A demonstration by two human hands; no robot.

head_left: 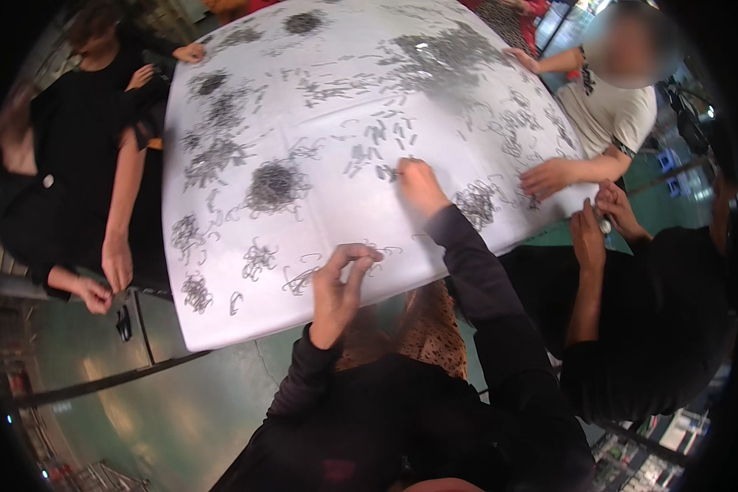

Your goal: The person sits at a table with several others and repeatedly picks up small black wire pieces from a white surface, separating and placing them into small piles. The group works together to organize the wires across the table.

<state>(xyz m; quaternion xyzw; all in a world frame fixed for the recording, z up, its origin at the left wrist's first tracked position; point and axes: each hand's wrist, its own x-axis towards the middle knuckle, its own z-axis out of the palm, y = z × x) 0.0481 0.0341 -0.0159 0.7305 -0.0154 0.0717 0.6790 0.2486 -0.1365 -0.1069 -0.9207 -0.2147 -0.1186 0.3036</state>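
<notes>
Sorting small bent metal clips on a white worktop (pixel 221 320), near edge first. Left hand (pixel 340 283) sits at the near rim, thumb and fingertips pressed together in a pinch grip on what looks like one clip (too small to be sure) beside a loose clip scatter (pixel 303 279). Right hand (pixel 422 187) reaches further in, fingers curled down onto a few single clips (pixel 385 172); its grip is hidden under the knuckles, so I cannot tell whether it pinches anything.

Judgement on doing this well: lift one clip at a time from a pile's loose fringe, since the clips tangle, and keep sorted bunches apart.

Counts: two own hands. Near bunches, about four along the left edge, among them a small bunch (pixel 195 291). Mid-sheet, one dense round heap (pixel 275 184) and one smaller heap (pixel 477 201) just right of the right hand. Far side, one broad spread (pixel 443 53) and one dark heap (pixel 303 22). Single clips: too many to count.

Three other people show around the sheet: one in black (pixel 74 139) at left, one in a pale shirt (pixel 611 111) at far right, one in black (pixel 648 312) at near right.
</notes>
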